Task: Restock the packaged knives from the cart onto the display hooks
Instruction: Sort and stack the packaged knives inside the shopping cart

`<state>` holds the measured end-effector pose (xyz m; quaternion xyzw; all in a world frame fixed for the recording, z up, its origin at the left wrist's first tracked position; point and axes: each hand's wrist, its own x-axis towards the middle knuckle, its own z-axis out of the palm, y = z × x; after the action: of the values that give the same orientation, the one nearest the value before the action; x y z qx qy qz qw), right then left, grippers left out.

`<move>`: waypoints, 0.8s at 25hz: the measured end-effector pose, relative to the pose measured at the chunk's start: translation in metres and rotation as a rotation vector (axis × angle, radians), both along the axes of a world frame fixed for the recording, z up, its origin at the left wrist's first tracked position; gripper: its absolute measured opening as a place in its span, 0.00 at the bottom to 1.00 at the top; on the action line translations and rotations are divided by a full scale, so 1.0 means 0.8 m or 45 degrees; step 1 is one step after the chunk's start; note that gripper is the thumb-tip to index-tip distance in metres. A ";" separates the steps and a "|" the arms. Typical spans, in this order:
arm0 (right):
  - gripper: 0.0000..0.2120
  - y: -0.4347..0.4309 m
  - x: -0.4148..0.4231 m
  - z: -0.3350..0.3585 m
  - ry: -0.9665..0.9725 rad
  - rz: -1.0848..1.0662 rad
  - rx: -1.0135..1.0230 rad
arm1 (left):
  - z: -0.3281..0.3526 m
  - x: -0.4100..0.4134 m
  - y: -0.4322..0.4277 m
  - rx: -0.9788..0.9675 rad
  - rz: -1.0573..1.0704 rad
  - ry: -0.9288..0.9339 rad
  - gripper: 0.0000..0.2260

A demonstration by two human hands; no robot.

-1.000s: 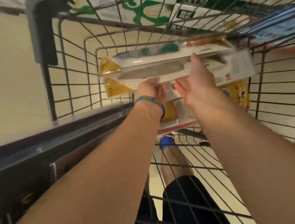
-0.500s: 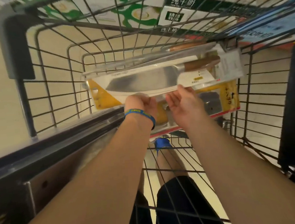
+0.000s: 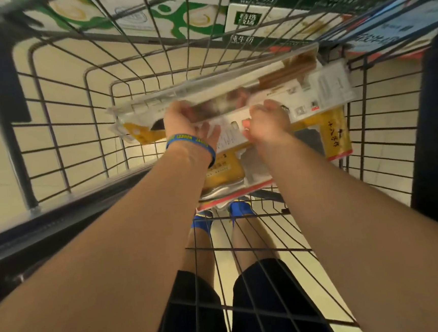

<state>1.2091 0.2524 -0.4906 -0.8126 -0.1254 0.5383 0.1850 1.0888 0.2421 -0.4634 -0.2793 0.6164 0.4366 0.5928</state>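
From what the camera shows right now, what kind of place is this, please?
Most likely a supermarket or similar shop. A wire shopping cart holds retail-packaged knives, and stacked milk cartons with printed labels stand beyond it, as on a store floor.

Both forearms extend forward and down, roughly parallel, converging slightly toward the hands. Left hand [image 3: 187, 123]: fingers curled over, thumb spread toward the right, closed in a grip; blue-and-yellow wristband [image 3: 190, 143] on the wrist. Right hand [image 3: 268, 121]: knuckles up, fingers curled into a closed grip. Hands near each other, not touching. Bare legs visible below, between the arms.
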 end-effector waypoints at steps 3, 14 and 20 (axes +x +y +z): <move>0.22 -0.035 0.013 -0.008 -0.368 0.149 0.171 | -0.008 0.000 -0.017 -0.013 -0.187 0.051 0.14; 0.12 -0.029 0.011 0.019 0.499 -0.499 0.035 | -0.011 0.031 -0.053 -0.166 -0.611 0.420 0.18; 0.07 -0.068 0.013 0.025 0.265 -0.030 -0.013 | -0.008 0.022 -0.052 0.125 -0.399 0.115 0.10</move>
<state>1.2193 0.1981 -0.4710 -0.7546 -0.0931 0.6182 0.1992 1.1063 0.2006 -0.4694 -0.1307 0.6564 0.3805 0.6382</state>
